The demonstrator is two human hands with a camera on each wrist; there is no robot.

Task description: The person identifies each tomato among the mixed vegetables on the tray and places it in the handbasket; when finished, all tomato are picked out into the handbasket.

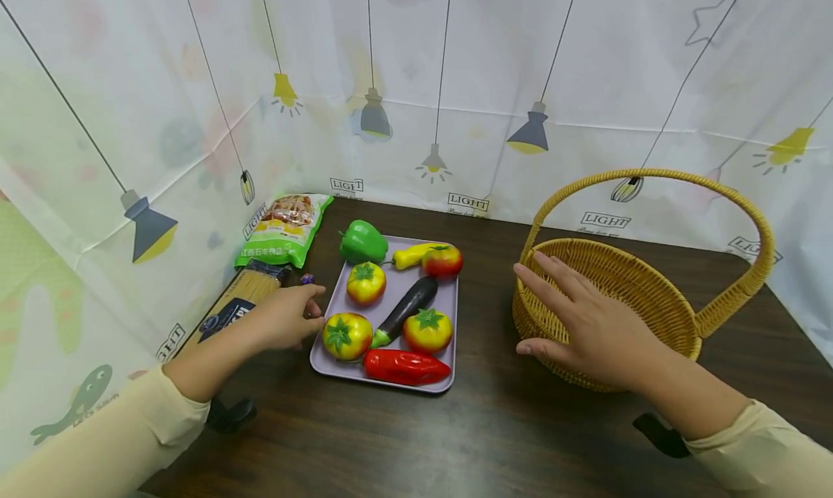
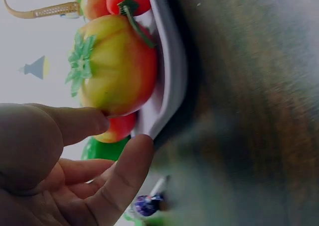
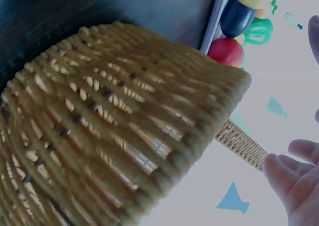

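Note:
A lilac tray (image 1: 416, 387) carries a green bell pepper (image 1: 363, 242), a yellow pepper (image 1: 411, 255), a dark eggplant (image 1: 411, 304), a red pepper (image 1: 405, 367) and several red-and-yellow tomatoes (image 1: 348, 336). At the tray's left edge is my left hand (image 1: 286, 317), its thumb and fingers apart. In the left wrist view the thumb (image 2: 79, 126) is right by the nearest tomato (image 2: 117, 66); whether they touch I cannot tell. My right hand (image 1: 595, 324), fingers extended, hovers over the near left rim of a wicker basket (image 1: 553, 324) with a tall handle.
Left of the tray lie a green food bag (image 1: 286, 230), a pack of spaghetti (image 1: 250, 292) and a small purple-wrapped lollipop (image 1: 307, 278). The dark wooden table (image 1: 364, 440) meets printed cloth walls (image 1: 416, 64) at the back and left.

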